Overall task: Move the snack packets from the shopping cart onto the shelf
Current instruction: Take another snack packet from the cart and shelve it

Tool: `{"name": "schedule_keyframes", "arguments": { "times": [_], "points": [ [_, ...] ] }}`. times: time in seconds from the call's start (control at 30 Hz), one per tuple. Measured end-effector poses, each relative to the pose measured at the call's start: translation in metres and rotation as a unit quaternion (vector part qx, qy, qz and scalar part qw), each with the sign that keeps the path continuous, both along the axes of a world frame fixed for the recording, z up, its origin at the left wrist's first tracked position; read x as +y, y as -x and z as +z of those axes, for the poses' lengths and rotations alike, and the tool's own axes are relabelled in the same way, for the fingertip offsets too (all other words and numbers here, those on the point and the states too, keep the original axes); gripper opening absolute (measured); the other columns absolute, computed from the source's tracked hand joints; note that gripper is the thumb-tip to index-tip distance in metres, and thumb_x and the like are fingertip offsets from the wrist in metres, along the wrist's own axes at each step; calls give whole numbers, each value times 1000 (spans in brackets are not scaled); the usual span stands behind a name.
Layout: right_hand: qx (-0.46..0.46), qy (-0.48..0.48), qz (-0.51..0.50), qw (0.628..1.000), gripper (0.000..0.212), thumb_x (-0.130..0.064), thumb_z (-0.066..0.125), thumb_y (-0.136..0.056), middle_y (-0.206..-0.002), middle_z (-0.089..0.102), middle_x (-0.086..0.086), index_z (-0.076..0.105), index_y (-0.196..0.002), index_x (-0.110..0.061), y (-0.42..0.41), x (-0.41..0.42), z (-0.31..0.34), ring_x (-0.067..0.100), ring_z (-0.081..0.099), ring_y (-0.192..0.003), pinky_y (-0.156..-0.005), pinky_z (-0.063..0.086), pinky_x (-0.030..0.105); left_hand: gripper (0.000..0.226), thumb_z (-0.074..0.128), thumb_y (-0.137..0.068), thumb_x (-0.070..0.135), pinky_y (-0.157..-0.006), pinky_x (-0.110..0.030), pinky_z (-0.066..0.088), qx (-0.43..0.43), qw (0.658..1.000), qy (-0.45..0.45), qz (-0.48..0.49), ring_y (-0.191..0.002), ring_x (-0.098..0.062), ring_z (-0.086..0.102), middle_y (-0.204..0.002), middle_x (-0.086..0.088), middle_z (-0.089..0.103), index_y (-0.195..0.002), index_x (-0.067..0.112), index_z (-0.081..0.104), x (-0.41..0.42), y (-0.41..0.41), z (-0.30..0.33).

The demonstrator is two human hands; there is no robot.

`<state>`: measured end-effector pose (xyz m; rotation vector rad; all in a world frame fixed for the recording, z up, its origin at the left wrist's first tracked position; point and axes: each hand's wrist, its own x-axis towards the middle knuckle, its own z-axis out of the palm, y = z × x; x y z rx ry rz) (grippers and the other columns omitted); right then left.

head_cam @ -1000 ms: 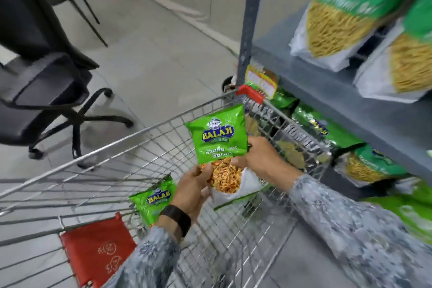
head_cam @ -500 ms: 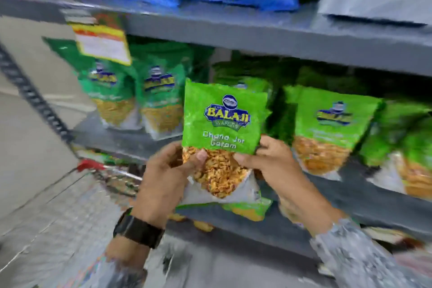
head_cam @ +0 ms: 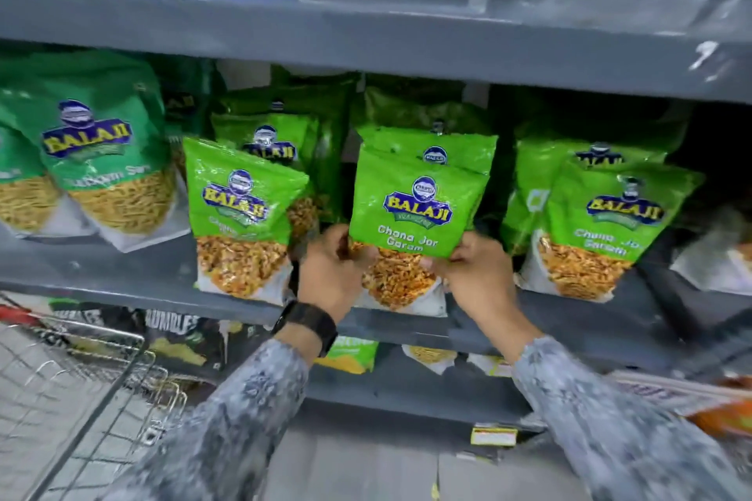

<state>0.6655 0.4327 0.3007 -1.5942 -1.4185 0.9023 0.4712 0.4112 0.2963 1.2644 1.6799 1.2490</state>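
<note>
A green Chana Jor Garam snack packet point(head_cam: 417, 216) stands upright on the grey middle shelf point(head_cam: 122, 285), in front of another packet of the same kind point(head_cam: 431, 142). My left hand point(head_cam: 331, 273) grips its lower left side and my right hand point(head_cam: 474, 277) grips its lower right side. Matching green packets stand to its left point(head_cam: 240, 216) and right point(head_cam: 602, 228). The wire shopping cart point(head_cam: 81, 390) shows at the lower left; what lies inside it is out of view.
Larger green sev packets point(head_cam: 93, 159) fill the shelf's left end. The shelf above point(head_cam: 366, 24) carries blue and white bags. A lower shelf point(head_cam: 407, 390) holds dark and green packets. A yellow price tag point(head_cam: 493, 435) hangs under it.
Both hands carried the packet up from the cart to the middle shelf and set it upright in front of another packet. The view swung from the cart to the shelves.
</note>
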Motion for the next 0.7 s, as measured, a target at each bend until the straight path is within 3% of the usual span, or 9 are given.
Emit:
{"name": "schedule_keyframes", "arguments": {
  "times": [0.13, 0.23, 0.3, 0.37, 0.4, 0.5, 0.57, 0.7],
  "points": [
    [39, -5, -20, 999, 32, -20, 90, -67, -86, 78, 5, 73, -94, -20, -3, -12, 0, 26, 77, -83, -77, 62, 52, 38, 76, -88, 11, -92, -41, 59, -12, 1000, -12, -1, -98, -20, 73, -109, -10, 77, -124, 4, 69, -8, 3, 5],
    [26, -59, -113, 992, 37, -21, 88, -71, -87, 77, -7, 70, -104, -21, -1, -40, 11, 11, 75, -83, -78, 60, 34, 50, 76, -89, 17, -73, -6, 53, -26, 1000, -7, 1, -87, 5, 68, -109, -4, 74, -136, 10, 63, -31, 19, 17],
    [53, -107, -109, 987, 30, -19, 83, -77, -87, 76, -4, 68, -103, -20, 15, -57, 27, 12, 73, -80, -78, 61, 38, 48, 75, -89, 20, -71, -4, 52, -30, 999, -17, 11, -92, -4, 70, -109, -3, 75, -136, 15, 64, -51, 42, 29],
    [131, -106, -27, 985, 24, -12, 79, -83, -89, 75, 5, 68, -104, -17, 52, -70, 52, 26, 73, -82, -73, 61, 41, 43, 75, -89, 21, -67, -7, 54, -56, 997, -30, 44, -85, -1, 71, -104, -1, 76, -131, 16, 67, -79, 79, 43],
    [172, -86, 24, 981, 22, -10, 76, -85, -89, 75, 7, 69, -104, -16, 75, -74, 65, 29, 72, -80, -66, 61, 37, 42, 76, -89, 21, -66, -7, 53, -71, 995, -37, 65, -80, 4, 71, -101, 0, 76, -130, 16, 68, -94, 102, 49],
    [268, 15, 191, 944, 17, -7, 69, -91, -86, 76, 5, 68, -104, -17, 176, -87, 99, 21, 72, -74, -60, 61, 30, 40, 77, -88, 25, -67, -10, 53, -79, 985, -43, 148, -80, 5, 71, -97, 7, 77, -127, 19, 71, -154, 190, 66],
    [285, 77, 285, 912, 15, -8, 65, -93, -89, 77, 6, 68, -104, -18, 253, -104, 105, 20, 71, -75, -66, 62, 34, 42, 76, -85, 24, -69, -18, 54, -87, 970, -39, 222, -78, -5, 69, -96, 1, 75, -126, 15, 71, -202, 255, 67],
    [238, 177, 419, 858, 14, -7, 64, -94, -95, 72, 11, 66, -104, -16, 386, -149, 77, 18, 67, -71, -66, 61, 32, 31, 68, -93, 8, -63, -14, 50, -63, 935, 21, 348, -64, 1, 64, -82, 0, 70, -124, 8, 68, -294, 362, 34]
  ]
}}
